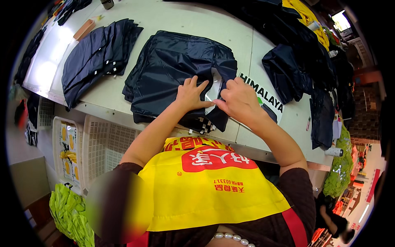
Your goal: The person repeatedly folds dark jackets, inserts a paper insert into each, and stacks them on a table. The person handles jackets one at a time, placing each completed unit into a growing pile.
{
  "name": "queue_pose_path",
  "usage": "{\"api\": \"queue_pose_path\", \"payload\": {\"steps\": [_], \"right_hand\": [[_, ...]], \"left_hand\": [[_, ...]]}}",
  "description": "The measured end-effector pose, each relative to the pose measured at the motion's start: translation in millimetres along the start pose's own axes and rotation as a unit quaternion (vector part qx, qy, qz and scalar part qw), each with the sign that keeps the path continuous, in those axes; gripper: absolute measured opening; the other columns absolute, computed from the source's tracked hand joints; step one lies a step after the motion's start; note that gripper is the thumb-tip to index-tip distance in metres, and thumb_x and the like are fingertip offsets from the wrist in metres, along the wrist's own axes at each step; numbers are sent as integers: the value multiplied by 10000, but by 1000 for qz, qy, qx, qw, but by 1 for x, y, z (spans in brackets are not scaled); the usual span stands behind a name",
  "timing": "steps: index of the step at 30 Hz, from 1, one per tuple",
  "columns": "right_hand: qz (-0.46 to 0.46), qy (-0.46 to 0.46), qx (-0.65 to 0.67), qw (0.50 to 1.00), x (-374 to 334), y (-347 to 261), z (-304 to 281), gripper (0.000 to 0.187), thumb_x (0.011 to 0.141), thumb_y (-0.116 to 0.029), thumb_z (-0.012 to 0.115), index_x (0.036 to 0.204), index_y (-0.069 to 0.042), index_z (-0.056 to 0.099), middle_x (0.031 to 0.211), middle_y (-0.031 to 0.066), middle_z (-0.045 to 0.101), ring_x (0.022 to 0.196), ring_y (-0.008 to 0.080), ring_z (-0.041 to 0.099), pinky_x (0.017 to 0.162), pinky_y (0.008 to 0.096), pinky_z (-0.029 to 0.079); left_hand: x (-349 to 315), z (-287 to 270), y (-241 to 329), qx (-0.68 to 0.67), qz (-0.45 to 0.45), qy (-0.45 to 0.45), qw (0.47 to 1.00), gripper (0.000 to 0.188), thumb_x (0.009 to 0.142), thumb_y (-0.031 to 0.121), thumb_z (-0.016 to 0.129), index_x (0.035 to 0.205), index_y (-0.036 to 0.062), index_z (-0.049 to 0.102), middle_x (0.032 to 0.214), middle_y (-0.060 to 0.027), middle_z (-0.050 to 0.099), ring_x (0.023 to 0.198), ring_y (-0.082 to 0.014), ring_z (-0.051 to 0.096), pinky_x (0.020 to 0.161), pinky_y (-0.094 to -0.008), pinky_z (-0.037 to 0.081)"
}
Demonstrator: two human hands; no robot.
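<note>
A pile of dark navy, slightly shiny fabric pieces (168, 68) lies on the table before me. Spread over the left part of its top layer, my left hand (191, 95) presses down with fingers apart, its thumb reaching toward the other hand. My right hand (239, 99) is curled closed at the pile's right side, gripping the edge of the dark fabric. Between the hands the cloth is folded aside, and a narrow white sheet (213, 86) shows. What lies under my right fingers is hidden. A printed white sheet (263, 92) lies just beyond that hand.
Another fanned stack of dark fabric (101, 57) lies to the left, near a tan tray (84, 30). Dark cloth (288, 72) heaps up at the right, with yellow cloth (308, 18) behind. White plastic baskets (107, 140) stand below the table's front edge. I wear a yellow apron (205, 185).
</note>
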State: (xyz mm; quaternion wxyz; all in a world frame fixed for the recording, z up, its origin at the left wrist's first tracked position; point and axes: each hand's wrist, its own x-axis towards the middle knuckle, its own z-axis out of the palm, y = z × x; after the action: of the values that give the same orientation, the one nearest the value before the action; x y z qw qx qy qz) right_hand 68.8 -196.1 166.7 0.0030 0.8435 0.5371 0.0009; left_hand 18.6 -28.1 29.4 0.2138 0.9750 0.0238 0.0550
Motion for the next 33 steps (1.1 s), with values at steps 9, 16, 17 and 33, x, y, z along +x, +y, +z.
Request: {"api": "queue_pose_path", "payload": {"steps": [9, 16, 17, 33], "right_hand": [[35, 13, 72, 997, -43, -34, 94, 915, 637, -242, 770, 1390, -72, 281, 1410, 253, 247, 1224, 453, 351, 890, 464, 420], [-12, 42, 55, 998, -59, -49, 84, 723, 700, -99, 661, 1355, -86, 357, 1428, 225, 237, 1259, 450, 323, 823, 440, 470], [3, 51, 44, 998, -62, -48, 95, 654, 710, -92, 645, 1314, -60, 394, 1404, 227, 278, 1245, 447, 344, 808, 429, 484], [303, 135, 365, 870, -62, 20, 56, 545, 818, -370, 624, 1221, -27, 495, 1147, 158, 572, 966, 246, 600, 767, 345, 495]], "left_hand": [[-47, -18, -21, -439, -107, 70, 890, 315, 856, 296, 594, 982, 8, 616, 932, -124, 617, 848, -188, 602, 729, -256, 465], [-127, -33, -14, -573, -414, -255, 659, 597, 852, 595, 479, 897, 14, 609, 737, -67, 629, 628, -130, 599, 571, -221, 457], [-132, -24, -17, -598, -424, -249, 633, 597, 851, 593, 482, 956, 17, 599, 780, -72, 638, 662, -136, 609, 593, -226, 464], [-98, -19, 24, -768, -434, 25, 470, 256, 870, 5, 508, 1115, -49, 456, 1040, -168, 584, 825, -296, 643, 644, -423, 579]]}}
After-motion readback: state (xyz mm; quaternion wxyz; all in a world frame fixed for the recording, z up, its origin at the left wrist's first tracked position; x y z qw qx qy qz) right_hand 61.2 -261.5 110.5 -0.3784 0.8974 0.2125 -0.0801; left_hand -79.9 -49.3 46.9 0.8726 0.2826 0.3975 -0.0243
